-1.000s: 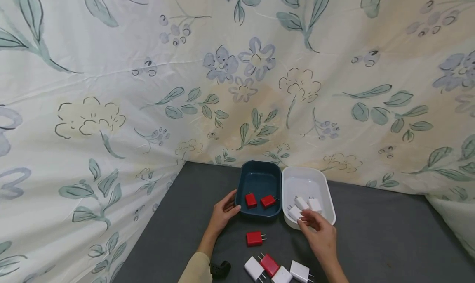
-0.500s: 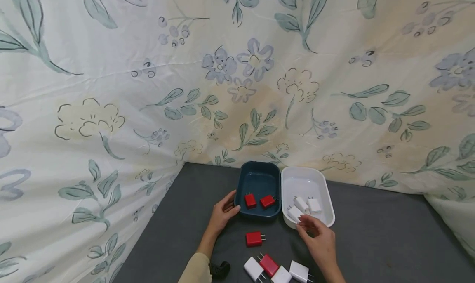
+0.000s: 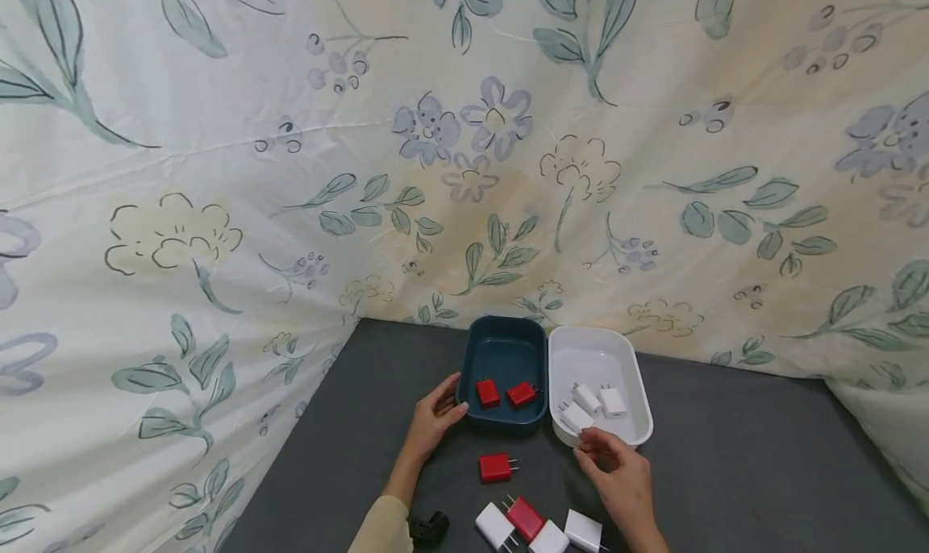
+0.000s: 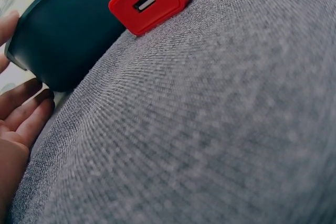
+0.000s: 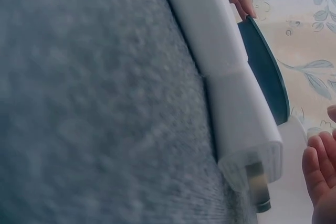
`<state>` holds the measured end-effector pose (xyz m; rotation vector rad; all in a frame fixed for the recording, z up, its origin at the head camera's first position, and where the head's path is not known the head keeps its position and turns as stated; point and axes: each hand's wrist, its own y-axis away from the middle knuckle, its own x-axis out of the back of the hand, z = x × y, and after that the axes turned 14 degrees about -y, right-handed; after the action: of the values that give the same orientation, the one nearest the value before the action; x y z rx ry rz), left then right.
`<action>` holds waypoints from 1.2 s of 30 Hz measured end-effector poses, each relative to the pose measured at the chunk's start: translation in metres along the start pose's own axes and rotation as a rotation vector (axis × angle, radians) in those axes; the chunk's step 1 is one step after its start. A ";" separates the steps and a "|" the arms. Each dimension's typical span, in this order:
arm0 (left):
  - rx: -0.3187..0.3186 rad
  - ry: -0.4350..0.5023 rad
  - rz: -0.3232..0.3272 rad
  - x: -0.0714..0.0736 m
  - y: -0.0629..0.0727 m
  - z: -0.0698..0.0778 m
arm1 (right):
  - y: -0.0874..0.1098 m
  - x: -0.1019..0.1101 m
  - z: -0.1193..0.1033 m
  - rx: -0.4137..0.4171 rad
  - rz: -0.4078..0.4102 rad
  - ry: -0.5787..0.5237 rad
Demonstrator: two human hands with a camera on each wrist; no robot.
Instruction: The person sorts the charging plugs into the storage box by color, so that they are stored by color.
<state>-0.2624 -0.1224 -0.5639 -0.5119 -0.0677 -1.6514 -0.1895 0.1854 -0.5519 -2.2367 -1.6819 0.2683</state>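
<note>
My left hand (image 3: pixel 431 420) rests against the front left corner of a dark blue tub (image 3: pixel 505 426), its fingers fairly straight along the wall. Two red charger plugs (image 3: pixel 488 392) lie in that tub. Beside it stands a white tub (image 3: pixel 644 400) with several white charger plugs (image 3: pixel 612 402) inside. My right hand (image 3: pixel 620 476) hovers at the white tub's front rim, fingers loosely bent, with nothing visible in them. A red charger plug (image 3: pixel 495 467) lies on the table in front of the blue tub; its USB port faces the left wrist camera.
Nearer me on the dark grey table (image 3: pixel 733 456) lie a red plug (image 3: pixel 525 518) and several white plugs (image 3: pixel 584 530). A black strap-like item (image 3: pixel 430 529) is by the left sleeve. Floral cloth (image 3: pixel 464 174) hangs behind the tubs.
My right hand has drawn back slightly toward me, from over the white tub's front edge to just before it. The left hand keeps its place at the blue tub.
</note>
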 end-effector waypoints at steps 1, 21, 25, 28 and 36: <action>-0.001 -0.002 -0.003 0.000 0.000 0.000 | 0.001 0.000 -0.001 -0.004 -0.002 0.001; 0.011 0.002 -0.007 0.000 -0.001 0.001 | 0.014 0.007 0.008 -0.119 -0.110 0.029; 0.004 0.004 0.000 -0.001 -0.001 0.000 | 0.018 0.009 0.007 -0.148 -0.111 0.058; 0.003 0.006 0.004 -0.001 0.000 0.000 | 0.021 0.010 0.007 -0.160 -0.112 0.066; 0.010 0.012 -0.014 0.000 0.001 0.002 | 0.027 0.010 0.011 -0.136 -0.111 0.022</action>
<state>-0.2613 -0.1218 -0.5628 -0.4946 -0.0707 -1.6668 -0.1660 0.1898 -0.5716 -2.2215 -1.8561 0.1049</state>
